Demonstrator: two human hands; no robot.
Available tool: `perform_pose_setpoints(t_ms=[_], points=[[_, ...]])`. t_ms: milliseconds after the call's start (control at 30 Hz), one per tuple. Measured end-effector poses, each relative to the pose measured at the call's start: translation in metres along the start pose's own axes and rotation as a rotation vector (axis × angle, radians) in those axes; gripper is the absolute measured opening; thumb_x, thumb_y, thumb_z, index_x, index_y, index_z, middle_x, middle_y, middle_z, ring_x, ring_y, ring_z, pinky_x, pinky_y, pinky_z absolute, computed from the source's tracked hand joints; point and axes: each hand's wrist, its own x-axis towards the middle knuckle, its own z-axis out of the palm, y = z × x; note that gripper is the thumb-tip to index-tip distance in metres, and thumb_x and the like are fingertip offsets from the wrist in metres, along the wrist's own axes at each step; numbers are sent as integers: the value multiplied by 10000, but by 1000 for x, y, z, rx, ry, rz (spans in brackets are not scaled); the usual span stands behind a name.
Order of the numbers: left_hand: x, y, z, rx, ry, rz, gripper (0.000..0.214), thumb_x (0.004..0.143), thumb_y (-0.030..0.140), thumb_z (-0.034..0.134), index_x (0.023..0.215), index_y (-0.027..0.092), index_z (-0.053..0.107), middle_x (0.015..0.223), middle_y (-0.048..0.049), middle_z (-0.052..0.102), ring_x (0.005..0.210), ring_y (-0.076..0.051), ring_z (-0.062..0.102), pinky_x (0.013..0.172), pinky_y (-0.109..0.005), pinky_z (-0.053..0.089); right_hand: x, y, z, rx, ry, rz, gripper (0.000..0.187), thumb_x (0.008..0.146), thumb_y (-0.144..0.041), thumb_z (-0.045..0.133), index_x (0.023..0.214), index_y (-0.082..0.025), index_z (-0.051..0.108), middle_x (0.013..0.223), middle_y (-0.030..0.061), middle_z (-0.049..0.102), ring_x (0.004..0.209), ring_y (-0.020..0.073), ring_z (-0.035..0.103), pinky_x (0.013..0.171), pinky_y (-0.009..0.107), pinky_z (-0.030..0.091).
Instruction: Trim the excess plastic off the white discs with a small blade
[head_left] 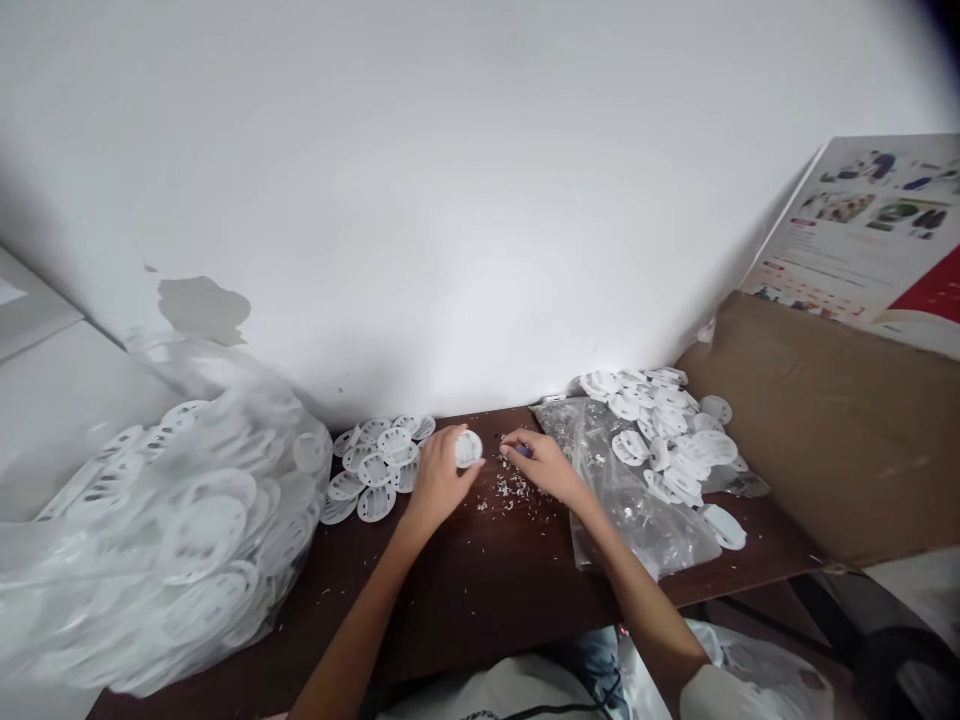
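Note:
A round white slotted plastic disc (469,448) is held up by my left hand (440,474), gripped at its edge between thumb and fingers. Just to its right, my right hand (546,468) is closed around a small purple-blue object (523,451), mostly hidden by the fingers, so its kind is unclear. Below the right hand, many tiny shiny metal pieces (513,488) lie scattered on the dark brown table (465,610). A loose group of similar white discs (375,470) sits left of my left hand.
A large clear plastic bag (217,530) full of white discs stands at the left. On the right, a flat clear bag (637,525) of small parts lies under a heap of discs (675,430). Beyond it is a cardboard box (817,430). A white wall (480,220) rises behind the table.

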Motion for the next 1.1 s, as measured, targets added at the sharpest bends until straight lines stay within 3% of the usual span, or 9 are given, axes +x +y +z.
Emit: perform_pose_setpoints(t_ms=[100, 200, 300, 367, 600, 733, 833, 967, 1100], points=[[7, -35, -45, 171, 158, -86, 526, 881, 469, 688, 1290, 162, 566, 1262, -172, 655, 1205, -363, 600, 1088, -551, 456, -25, 2, -50, -281, 177, 143, 287, 983, -382, 541, 1136, -225, 727, 1041, 61, 770, 839, 205, 683, 761, 297, 469], [7, -80, -85, 368, 165, -193, 567, 891, 503, 599, 1263, 77, 568, 1214, -241, 650, 1177, -414, 604, 1041, -571, 465, -58, 18, -97, -568, 273, 377, 299, 978, -364, 569, 1170, -203, 732, 1090, 108, 771, 939, 238, 710, 815, 308, 482], [0, -109, -100, 482, 138, -270, 630, 898, 488, 526, 1311, 14, 506, 1232, -293, 624, 1181, -438, 592, 1017, -573, 464, -81, 38, -123, -839, 368, 661, 337, 998, -362, 541, 1217, -179, 719, 1102, 163, 752, 999, 280, 712, 805, 330, 486], [-5, -115, -96, 521, 57, -235, 561, 924, 440, 469, 1304, 31, 514, 1246, -285, 626, 1183, -420, 593, 1035, -561, 447, -87, 48, -128, -929, 345, 702, 341, 1006, -362, 532, 1236, -177, 704, 1136, 176, 735, 1016, 288, 713, 792, 335, 488], [-15, -109, -65, 454, -38, -253, 391, 958, 365, 404, 1158, 100, 611, 1113, -245, 697, 1144, -401, 626, 992, -568, 471, -71, 64, -114, -1033, 213, 697, 321, 1007, -390, 551, 1150, -146, 702, 1069, 190, 736, 967, 306, 734, 771, 353, 504], [-21, -107, -68, 378, -11, -273, 464, 985, 455, 378, 1187, 108, 611, 1153, -234, 700, 1166, -390, 646, 1022, -558, 478, -66, 70, -106, -1046, 192, 716, 308, 1015, -326, 508, 1140, -130, 711, 1044, 210, 734, 954, 306, 735, 784, 365, 505], [-27, -96, -76, 266, 78, -221, 425, 975, 448, 445, 1213, 133, 604, 1191, -232, 696, 1212, -402, 632, 1065, -593, 456, -70, 70, -104, -1063, 295, 668, 315, 1020, -287, 472, 1153, -134, 714, 1061, 200, 726, 891, 278, 727, 758, 350, 487], [-38, -57, -76, -4, 155, -142, 442, 1014, 415, 471, 1390, 183, 490, 1407, -192, 604, 1357, -348, 551, 1153, -586, 411, -75, 55, -103, -998, 586, 470, 315, 1022, -306, 479, 1180, -171, 715, 1081, 150, 737, 802, 222, 688, 683, 300, 431], [-46, -1, -44, -416, 120, -154, 532, 1028, 406, 517, 1513, 264, 348, 1494, -136, 566, 1390, -260, 549, 1185, -507, 424, -67, 17, -71, -603, 684, 175, 382, 1025, -403, 485, 1178, -145, 721, 1033, 142, 754, 747, 203, 648, 638, 297, 439]])
